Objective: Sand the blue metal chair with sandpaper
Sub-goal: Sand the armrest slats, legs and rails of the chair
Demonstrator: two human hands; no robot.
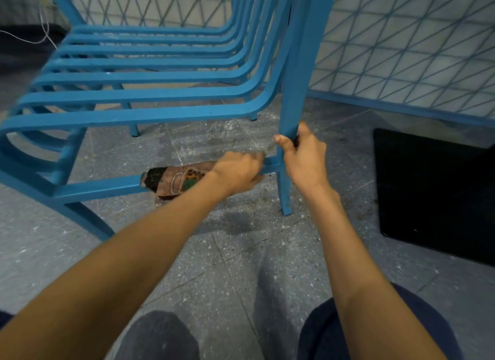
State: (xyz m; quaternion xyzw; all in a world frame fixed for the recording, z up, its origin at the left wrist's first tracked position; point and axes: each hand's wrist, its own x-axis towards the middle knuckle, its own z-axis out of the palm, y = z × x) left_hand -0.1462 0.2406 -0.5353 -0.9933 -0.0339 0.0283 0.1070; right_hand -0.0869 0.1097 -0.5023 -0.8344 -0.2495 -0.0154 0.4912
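Head view: the blue metal chair (150, 91) fills the upper left of the frame, standing on the speckled floor (241, 252). Risk first — the sandpaper (176, 181) trails loose along the lower rail (101, 186) at centre, so a hard stroke could tear it or let it slip off, leaving bare knuckles to scrape the metal. The chair could also skid if the bracing grip slackens. The left hand (238, 172), blurred, curls round the rail with the sandpaper clamped under its fingers. The right hand (302, 158) is wrapped tight on the rear leg (292, 102) — thumb up, arm extended.
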